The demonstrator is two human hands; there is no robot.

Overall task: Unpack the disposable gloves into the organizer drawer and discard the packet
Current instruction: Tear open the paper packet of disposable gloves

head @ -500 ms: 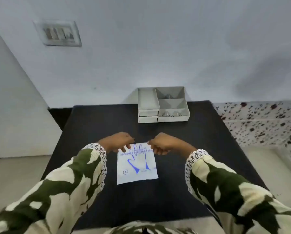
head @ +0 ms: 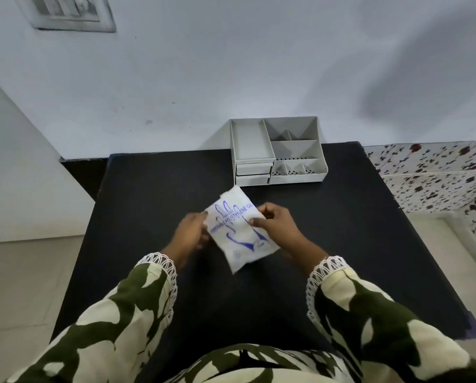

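Observation:
A white packet of disposable gloves with blue hand print and lettering is held tilted above the black table. My left hand pinches its left edge and my right hand pinches its right edge near the top. A grey organizer stands at the table's far edge, with open compartments on top and two small shut drawers at its front left. No loose gloves are visible.
A white wall rises right behind the organizer, with a switch plate at the upper left. A floral-patterned surface lies to the right of the table. Pale floor shows on both sides.
The packet lay flat on the table under both hands; now it is lifted and turned counter-clockwise, closer to the organizer. The view has tilted down.

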